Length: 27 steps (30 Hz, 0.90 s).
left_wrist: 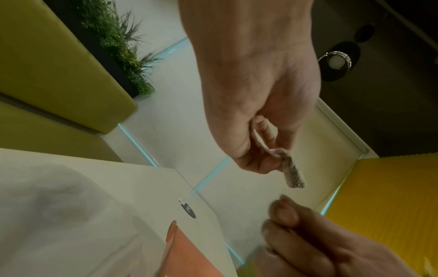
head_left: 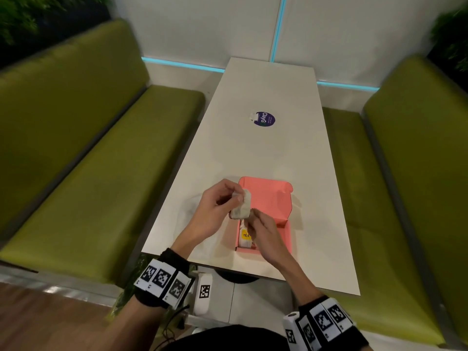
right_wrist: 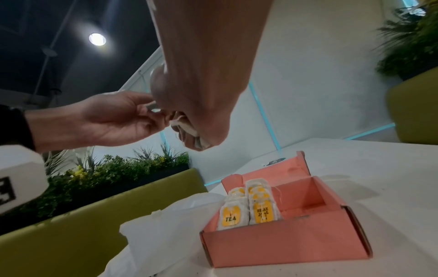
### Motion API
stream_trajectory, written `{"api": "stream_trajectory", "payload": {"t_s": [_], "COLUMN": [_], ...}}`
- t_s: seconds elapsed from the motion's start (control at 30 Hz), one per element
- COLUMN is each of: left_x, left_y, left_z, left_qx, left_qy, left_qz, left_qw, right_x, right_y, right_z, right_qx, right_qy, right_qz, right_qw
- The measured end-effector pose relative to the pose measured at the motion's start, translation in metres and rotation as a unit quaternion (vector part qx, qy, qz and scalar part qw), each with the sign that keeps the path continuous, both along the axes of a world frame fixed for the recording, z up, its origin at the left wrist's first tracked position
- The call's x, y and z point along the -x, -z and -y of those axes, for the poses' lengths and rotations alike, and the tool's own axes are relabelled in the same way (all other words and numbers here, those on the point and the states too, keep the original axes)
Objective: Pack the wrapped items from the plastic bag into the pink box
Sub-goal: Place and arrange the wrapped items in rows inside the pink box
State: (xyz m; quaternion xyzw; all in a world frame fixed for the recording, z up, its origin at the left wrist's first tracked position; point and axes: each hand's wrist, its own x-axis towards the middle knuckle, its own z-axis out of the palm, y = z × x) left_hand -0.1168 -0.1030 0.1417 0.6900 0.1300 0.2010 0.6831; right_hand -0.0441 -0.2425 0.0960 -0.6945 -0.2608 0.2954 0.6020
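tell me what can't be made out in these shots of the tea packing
- Head view: the packets in the pink box are mostly hidden by the right hand.
- Right wrist view: the held wrapped item is blurred, behind the fingers.
- Left wrist view: the plastic bag is blurred; contents unreadable.

— What sort of room is it?

— A booth. A long white table (head_left: 266, 153) runs from near to far, with an olive-green bench (head_left: 83, 158) on the left and a matching second bench (head_left: 405, 160) on the right.

— And the far end?

— White wall panels (head_left: 202, 29), edged by thin turquoise light strips (head_left: 278, 29).

— Any greenery?

— Plants (right_wrist: 106, 168) sit in a dark planter behind the left bench. More foliage (head_left: 453, 36) shows at the far right.

— The floor?

— Wood-toned flooring (head_left: 50, 320) near left.

— Lighting overhead?

— A round ceiling lamp (right_wrist: 97, 39) glows in a dark ceiling.
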Motion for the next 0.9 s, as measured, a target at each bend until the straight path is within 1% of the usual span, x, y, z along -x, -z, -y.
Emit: {"api": "stream_trajectory", "payload": {"t_s": [0.17, 0.27, 0.43, 0.5, 0.57, 0.63, 0.67, 0.7, 0.77, 0.83, 0.9], "left_x": [0.008, 0.010, 0.013, 0.011, 0.009, 0.006, 0.005, 0.004, 0.004, 0.006, 0.009], "left_y": [0.003, 0.003, -0.001, -0.005, -0.009, -0.011, -0.010, -0.008, 0.000, 0.008, 0.012], "left_z": [-0.011, -0.011, -0.003, 0.001, 0.005, 0.006, 0.006, 0.005, 0.002, 0.000, 0.001], "left_qx": [-0.023, -0.028, 0.017, 0.038, 0.045, 0.047, 0.035, 0.011, -0.070, -0.149, -0.192], "left_qy": [-0.002, 0.000, 0.018, 0.004, -0.022, -0.039, -0.047, -0.057, -0.076, -0.078, -0.053], "left_qz": [-0.019, -0.033, -0.021, -0.001, 0.018, 0.033, 0.034, 0.031, 0.017, 0.007, 0.000], "left_qw": [1.000, 0.999, 0.999, 0.999, 0.999, 0.998, 0.998, 0.998, 0.994, 0.986, 0.980], "right_x": [-0.007, -0.009, -0.016, -0.014, -0.008, 0.001, 0.005, 0.009, 0.015, 0.016, 0.011], "right_y": [-0.009, -0.015, -0.019, -0.016, -0.011, -0.005, -0.004, -0.003, -0.009, -0.021, -0.036], "right_z": [0.010, 0.012, 0.008, 0.007, 0.007, 0.008, 0.010, 0.013, 0.019, 0.025, 0.028], "right_qx": [-0.025, -0.028, -0.022, -0.006, 0.027, 0.062, 0.078, 0.092, 0.117, 0.139, 0.160], "right_qy": [0.035, 0.045, 0.059, 0.055, 0.027, -0.021, -0.045, -0.068, -0.109, -0.141, -0.160], "right_qz": [-0.036, -0.027, -0.018, -0.020, -0.007, 0.039, 0.077, 0.123, 0.204, 0.253, 0.286], "right_qw": [0.998, 0.998, 0.998, 0.998, 0.999, 0.997, 0.993, 0.986, 0.966, 0.947, 0.931]}}
